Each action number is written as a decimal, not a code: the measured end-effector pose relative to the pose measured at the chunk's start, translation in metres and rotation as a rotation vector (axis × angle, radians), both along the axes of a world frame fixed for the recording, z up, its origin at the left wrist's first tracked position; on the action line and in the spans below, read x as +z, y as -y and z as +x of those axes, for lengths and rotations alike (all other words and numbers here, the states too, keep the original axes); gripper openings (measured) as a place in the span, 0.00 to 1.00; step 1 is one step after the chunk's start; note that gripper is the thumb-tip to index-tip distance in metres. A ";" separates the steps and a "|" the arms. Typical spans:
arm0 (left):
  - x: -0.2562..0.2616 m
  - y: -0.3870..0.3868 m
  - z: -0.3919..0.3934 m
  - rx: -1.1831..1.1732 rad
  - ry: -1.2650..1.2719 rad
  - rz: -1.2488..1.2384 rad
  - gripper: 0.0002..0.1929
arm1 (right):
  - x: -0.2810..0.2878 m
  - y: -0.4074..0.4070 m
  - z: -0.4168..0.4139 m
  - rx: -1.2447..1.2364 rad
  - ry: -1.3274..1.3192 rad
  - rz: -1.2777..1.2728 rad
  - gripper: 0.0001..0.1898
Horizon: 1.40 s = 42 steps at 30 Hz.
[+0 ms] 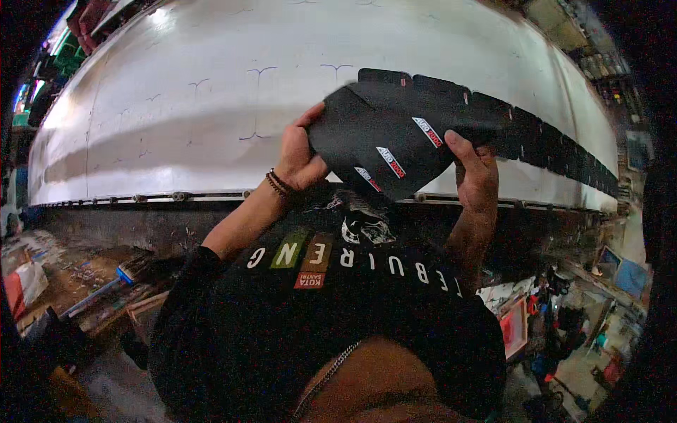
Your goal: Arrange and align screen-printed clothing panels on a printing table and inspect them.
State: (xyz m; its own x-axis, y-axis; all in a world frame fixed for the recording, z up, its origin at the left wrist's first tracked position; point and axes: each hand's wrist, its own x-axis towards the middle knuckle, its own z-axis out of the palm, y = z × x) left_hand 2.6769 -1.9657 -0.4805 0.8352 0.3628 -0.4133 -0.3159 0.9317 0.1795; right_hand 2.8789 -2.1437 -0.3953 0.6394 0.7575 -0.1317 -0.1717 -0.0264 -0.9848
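Observation:
My left hand (301, 153) grips the left edge of a stack of thin black sheets (365, 127), held up above the near edge of a long white table (174, 116). My right hand (473, 161) holds the stack's right side, its thumb on top. The sheets look flexible and fan apart slightly; whether they are fabric or another material I cannot tell. Three slanted white and red prints with writing show on them. Behind the stack, a row of similar black pieces (534, 129) lies along the table to the right, small red or white marks along their far edges.
Blue pen-like guide marks (262, 70) dot the tabletop. A metal rail with bolts (180, 196) runs along its near edge. A blue-headed long-handled tool (124, 275) lies at lower left. Wooden frames (513, 328) and clutter stand at lower right.

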 end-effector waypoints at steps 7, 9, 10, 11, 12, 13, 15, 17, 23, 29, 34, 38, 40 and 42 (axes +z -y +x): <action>0.013 -0.012 0.025 -0.149 0.102 0.047 0.38 | 0.028 0.009 0.016 -0.050 0.029 0.043 0.18; -0.015 -0.015 0.021 -0.201 0.056 0.287 0.38 | 0.044 0.013 0.027 -0.100 0.190 0.079 0.15; -0.049 -0.023 0.021 -0.198 0.042 0.459 0.36 | 0.049 0.014 0.038 -0.117 0.244 0.053 0.14; -0.101 -0.033 0.008 -0.200 0.236 0.453 0.34 | 0.062 0.020 0.045 -0.085 0.256 0.100 0.16; -0.130 -0.026 0.006 -0.112 0.433 0.534 0.32 | 0.084 0.035 0.053 -0.117 0.365 0.109 0.16; -0.171 -0.033 -0.017 -0.087 -0.001 0.685 0.27 | 0.105 0.046 0.058 -0.167 0.368 0.079 0.16; -0.261 -0.065 -0.040 -0.079 -0.678 1.706 0.25 | 0.150 0.066 0.058 -0.358 0.432 0.230 0.16; -0.229 -0.047 -0.048 -0.138 -1.031 2.206 0.30 | 0.183 0.108 0.081 -0.518 0.507 0.583 0.26; -0.263 -0.041 -0.093 -0.223 -1.401 2.286 0.37 | 0.386 0.124 0.073 -0.508 0.865 1.210 0.20; -0.269 -0.043 -0.084 -0.169 -1.379 2.351 0.41 | 0.525 0.099 0.158 0.230 1.037 1.266 0.17; -0.247 -0.035 -0.078 -0.383 -1.482 2.250 0.41 | 0.527 0.066 0.151 0.379 0.530 1.298 0.17; -0.271 -0.032 -0.088 -0.011 -1.868 2.877 0.41 | 0.486 0.034 0.226 0.607 0.416 1.130 0.17; -0.289 -0.044 -0.090 0.024 -1.837 2.877 0.41 | 0.465 0.026 0.232 0.592 0.305 1.063 0.18; -0.301 -0.044 -0.100 0.044 -1.812 2.873 0.41 | 0.434 0.021 0.214 -0.063 0.401 0.821 0.15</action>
